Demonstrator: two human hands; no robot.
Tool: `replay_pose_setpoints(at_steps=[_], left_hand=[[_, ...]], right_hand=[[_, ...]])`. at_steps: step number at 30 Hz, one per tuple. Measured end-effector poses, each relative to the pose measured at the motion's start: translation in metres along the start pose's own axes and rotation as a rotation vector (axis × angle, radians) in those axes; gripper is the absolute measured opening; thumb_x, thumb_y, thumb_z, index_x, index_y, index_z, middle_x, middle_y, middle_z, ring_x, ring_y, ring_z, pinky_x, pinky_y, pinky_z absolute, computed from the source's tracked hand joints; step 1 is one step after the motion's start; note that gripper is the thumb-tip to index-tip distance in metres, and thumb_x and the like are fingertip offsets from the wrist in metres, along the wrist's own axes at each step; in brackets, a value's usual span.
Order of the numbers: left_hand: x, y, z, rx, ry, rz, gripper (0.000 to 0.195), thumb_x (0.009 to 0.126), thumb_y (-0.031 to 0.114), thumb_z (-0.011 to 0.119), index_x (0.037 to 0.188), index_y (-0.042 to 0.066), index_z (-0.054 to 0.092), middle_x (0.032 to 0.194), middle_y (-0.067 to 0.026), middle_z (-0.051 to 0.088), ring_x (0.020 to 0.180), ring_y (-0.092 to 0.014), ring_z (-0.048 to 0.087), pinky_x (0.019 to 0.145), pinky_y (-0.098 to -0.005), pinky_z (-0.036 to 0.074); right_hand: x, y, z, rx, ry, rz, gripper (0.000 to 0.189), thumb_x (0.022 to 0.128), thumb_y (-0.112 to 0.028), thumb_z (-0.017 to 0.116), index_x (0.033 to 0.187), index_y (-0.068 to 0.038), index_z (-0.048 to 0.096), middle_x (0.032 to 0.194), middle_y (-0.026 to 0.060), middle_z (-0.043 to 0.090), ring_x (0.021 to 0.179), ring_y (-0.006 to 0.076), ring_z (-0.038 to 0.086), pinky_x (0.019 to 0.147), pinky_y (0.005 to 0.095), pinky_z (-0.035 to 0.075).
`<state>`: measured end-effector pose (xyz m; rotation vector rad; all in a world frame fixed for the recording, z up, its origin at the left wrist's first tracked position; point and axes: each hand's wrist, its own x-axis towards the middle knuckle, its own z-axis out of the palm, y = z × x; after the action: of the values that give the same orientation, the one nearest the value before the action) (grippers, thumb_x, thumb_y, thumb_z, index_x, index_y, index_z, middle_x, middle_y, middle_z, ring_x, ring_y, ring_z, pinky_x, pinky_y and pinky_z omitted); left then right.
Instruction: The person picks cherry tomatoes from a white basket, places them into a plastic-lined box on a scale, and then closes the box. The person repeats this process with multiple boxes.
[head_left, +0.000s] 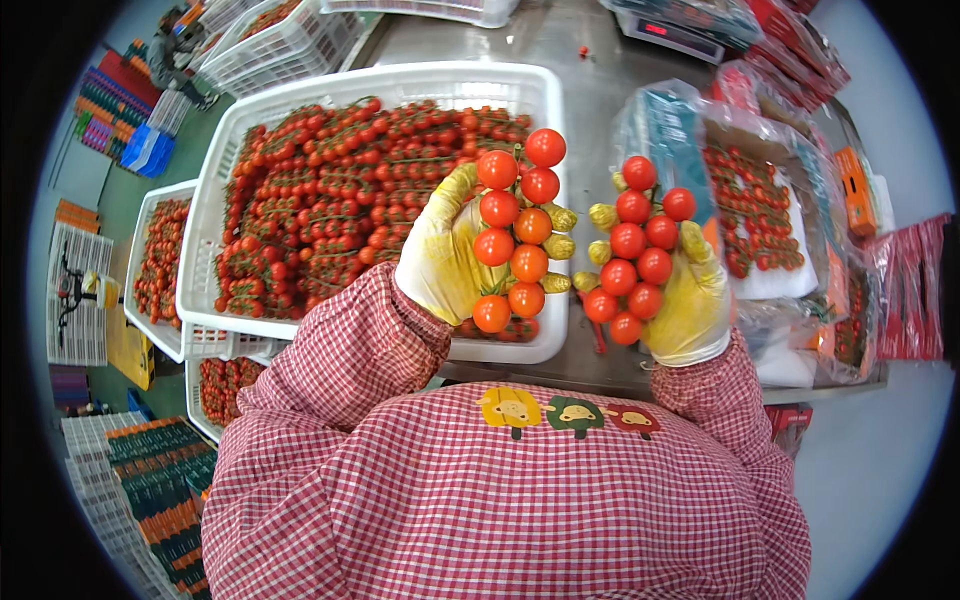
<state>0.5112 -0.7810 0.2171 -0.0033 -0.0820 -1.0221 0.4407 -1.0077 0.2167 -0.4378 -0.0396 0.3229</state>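
My left hand (442, 251), in a yellow-stained glove, holds up a truss of cherry tomatoes (499, 208) above the near right corner of a white plastic crate (556, 315). Its fingertips show past the fruit on the right. In my right hand (690, 296), gloved the same way, is a second truss of cherry tomatoes (628, 240), over the gap between crate and carton. Some tomatoes on the left truss look more orange. Rows of vine tomatoes (337, 202) fill the crate. Right of my right hand, an open carton (667, 127) lined with clear film holds more trusses (754, 210).
A digital scale (667, 34) stands at the back of the metal table (465, 45), near a loose tomato (583, 52). Red packaging (907, 292) hangs at right, by an orange box (853, 191). More tomato crates (161, 259) stand at left. Another person (171, 56) is far left.
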Motion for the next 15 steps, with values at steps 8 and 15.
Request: replay_pose_setpoints(at_steps=[8, 15], left_hand=[[0.122, -0.077, 0.021, 0.789, 0.036, 0.093, 0.061, 0.096, 0.036, 0.053, 0.144, 0.004, 0.034, 0.139, -0.019, 0.047, 0.121, -0.032, 0.053, 0.097, -0.0435, 0.047], [0.262, -0.163, 0.012, 1.915, -0.13, -0.269, 0.035, 0.081, 0.013, 0.067, 0.11, 0.005, 0.051, 0.09, -0.0099, 0.059, 0.08, -0.02, 0.062, 0.072, -0.0334, 0.052]], right_hand=[[-0.107, -0.177, -0.05, -1.024, 0.172, -0.301, 0.075, 0.089, -0.018, 0.065, 0.15, -0.002, 0.024, 0.135, 0.017, 0.05, 0.118, 0.0239, 0.054, 0.1, 0.0351, 0.044], [-0.116, -0.265, -0.108, -2.148, 0.163, 0.555, 0.063, 0.075, -0.003, 0.067, 0.134, -0.008, 0.046, 0.122, 0.0166, 0.059, 0.113, 0.0271, 0.058, 0.093, 0.0366, 0.048]])
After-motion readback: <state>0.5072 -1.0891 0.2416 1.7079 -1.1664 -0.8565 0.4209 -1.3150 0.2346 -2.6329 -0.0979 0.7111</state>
